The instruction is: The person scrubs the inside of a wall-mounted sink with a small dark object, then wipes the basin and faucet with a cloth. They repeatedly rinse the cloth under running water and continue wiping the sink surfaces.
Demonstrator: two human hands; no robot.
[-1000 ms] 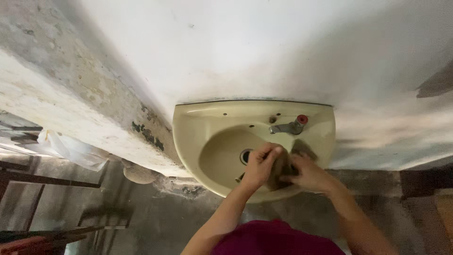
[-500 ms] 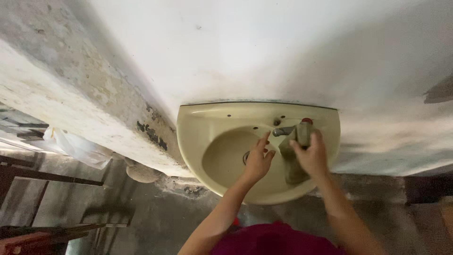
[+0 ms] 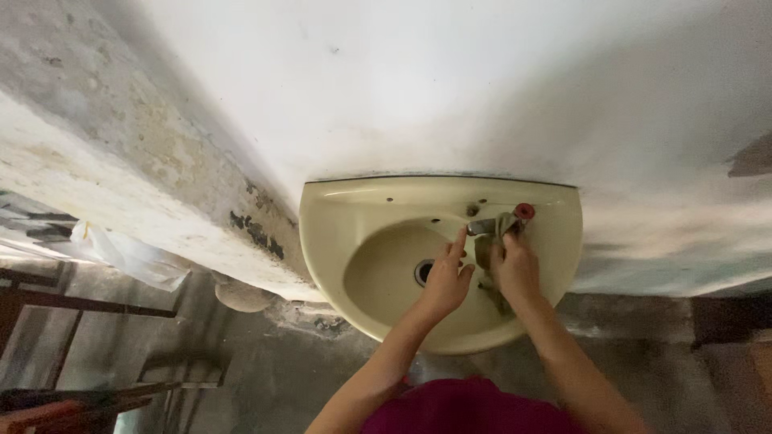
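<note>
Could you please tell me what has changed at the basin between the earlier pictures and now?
The right hand carried the cloth from the basin's front edge up to the tap and now presses it there. The left hand let go of the cloth and moved up, one finger pointing near the spout. The basin and the tap's red cap stayed put.

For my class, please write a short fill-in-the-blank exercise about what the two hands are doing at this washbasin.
1. The right hand presses a greenish-brown ____ against the tap.
2. The left hand points one finger toward the tap's ____.
3. The cap on top of the tap is coloured ____.
4. The pale yellow basin is fixed to a white ____.

Missing words: cloth; spout; red; wall
</note>
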